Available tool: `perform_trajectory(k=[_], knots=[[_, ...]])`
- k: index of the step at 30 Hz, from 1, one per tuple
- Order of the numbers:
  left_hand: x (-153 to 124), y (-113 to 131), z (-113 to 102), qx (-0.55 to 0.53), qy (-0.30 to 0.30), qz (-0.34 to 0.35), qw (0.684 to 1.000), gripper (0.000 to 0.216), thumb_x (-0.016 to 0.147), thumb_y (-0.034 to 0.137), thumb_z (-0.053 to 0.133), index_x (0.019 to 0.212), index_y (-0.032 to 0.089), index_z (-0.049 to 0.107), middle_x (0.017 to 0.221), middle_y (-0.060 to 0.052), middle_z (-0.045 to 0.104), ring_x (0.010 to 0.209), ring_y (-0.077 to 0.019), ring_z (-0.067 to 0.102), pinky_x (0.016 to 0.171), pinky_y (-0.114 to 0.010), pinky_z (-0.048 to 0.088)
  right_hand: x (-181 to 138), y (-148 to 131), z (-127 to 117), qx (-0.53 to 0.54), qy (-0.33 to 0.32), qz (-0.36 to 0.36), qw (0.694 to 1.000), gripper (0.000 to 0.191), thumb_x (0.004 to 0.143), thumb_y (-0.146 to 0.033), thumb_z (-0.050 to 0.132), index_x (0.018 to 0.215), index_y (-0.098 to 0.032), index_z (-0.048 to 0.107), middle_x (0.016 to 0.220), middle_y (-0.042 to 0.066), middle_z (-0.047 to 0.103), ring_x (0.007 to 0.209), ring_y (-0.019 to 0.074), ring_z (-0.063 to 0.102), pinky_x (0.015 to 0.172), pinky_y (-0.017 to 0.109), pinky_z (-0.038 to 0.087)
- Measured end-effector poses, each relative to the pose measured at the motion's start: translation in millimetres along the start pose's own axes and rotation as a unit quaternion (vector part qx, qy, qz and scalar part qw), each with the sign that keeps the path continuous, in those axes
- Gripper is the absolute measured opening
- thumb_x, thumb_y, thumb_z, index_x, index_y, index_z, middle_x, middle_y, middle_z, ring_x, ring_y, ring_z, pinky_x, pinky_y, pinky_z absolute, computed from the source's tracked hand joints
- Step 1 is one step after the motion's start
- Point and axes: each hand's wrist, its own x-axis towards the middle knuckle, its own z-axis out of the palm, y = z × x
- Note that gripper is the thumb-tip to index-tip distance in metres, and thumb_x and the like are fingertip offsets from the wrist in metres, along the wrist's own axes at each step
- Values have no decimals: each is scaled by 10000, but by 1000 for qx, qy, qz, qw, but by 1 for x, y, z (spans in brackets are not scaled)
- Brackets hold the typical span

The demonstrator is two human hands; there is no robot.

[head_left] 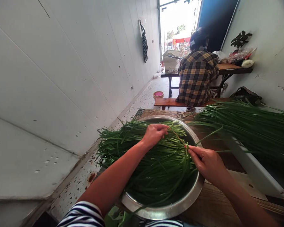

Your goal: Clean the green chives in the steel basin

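A thin reddish-green stalk point(178, 137) runs taut between my hands over the steel bowl point(191, 194): my left hand point(154, 134) pinches its far end with fingers closed, my right hand point(207, 162) pinches the near end at the bowl's right rim. The bowl is heaped with long green chives point(156, 164) that spill over its left rim. It sits on the wooden bench point(215, 205); just beyond its far rim a printed board point(156, 113) shows lettering too small for me to read. To the bowl's right a bigger pile of chives point(251, 129) lies across a white tray point(253, 168). Well beyond the bowl a person in a plaid shirt point(196, 78) sits on a low wooden seat point(168, 102), back to me, with a pink basin point(158, 94) on the floor beside it.
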Motion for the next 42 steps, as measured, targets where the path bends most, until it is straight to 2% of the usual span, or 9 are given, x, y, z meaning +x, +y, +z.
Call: perform_trajectory(k=[6,10,13,15,19,25,29,36,42], knots=[[-1,-3,0,35,3,10,999,224,737,216,603,888,91,712,662,-34,656,480,-58,475,498,-191,403,0,-1,2,14,2,16,1000,316,861,-324,434,927,-211,722,806,30,745,648,186,682,559,265,481],[-13,5,6,114,-91,93,985,218,780,224,568,906,141,725,770,-51,701,607,-109,581,619,-229,478,0,-3,6,50,26,20,998,320,860,-330,439,957,-197,713,854,41,744,709,188,689,609,267,496],[-22,18,10,200,-188,226,934,186,795,219,565,859,185,736,878,-49,710,805,-144,631,771,-249,484,0,-2,11,70,49,24,996,327,860,-333,441,977,-175,703,877,55,740,735,179,686,636,255,495],[-22,23,8,255,-166,281,910,195,818,229,545,845,200,735,913,-45,704,858,-147,625,805,-253,471,-1,0,12,72,59,33,995,334,861,-341,443,988,-167,698,864,56,739,713,170,680,623,247,488],[-9,18,-1,398,-68,273,873,220,839,230,513,835,212,731,879,-48,685,862,-170,600,808,-301,440,-3,5,7,30,40,42,998,336,855,-369,445,959,-184,706,796,43,736,618,163,654,548,245,456],[-2,6,3,546,-133,250,789,121,755,257,629,789,202,732,876,-82,645,920,-243,556,831,-375,391,-5,3,-9,-26,-18,32,999,323,844,-355,431,874,-209,718,697,27,726,537,150,631,485,228,412],[-5,11,4,505,-97,263,817,158,800,231,568,756,187,714,877,-85,659,917,-225,561,855,-357,382,-5,0,-13,-31,-15,29,999,330,851,-349,415,853,-217,717,642,16,709,514,148,620,475,230,410],[-1,11,-1,272,15,188,944,174,803,274,557,815,171,697,788,-25,704,702,-138,596,693,-242,433,-6,-3,-10,19,38,26,999,331,840,-358,444,942,-203,717,760,42,737,591,168,651,512,245,466],[2,4,0,199,33,166,965,197,788,287,572,843,162,715,800,-29,714,728,-143,621,695,-235,448,-9,-2,-3,26,30,17,999,324,852,-341,452,979,-195,712,802,46,738,664,176,668,594,258,496]])
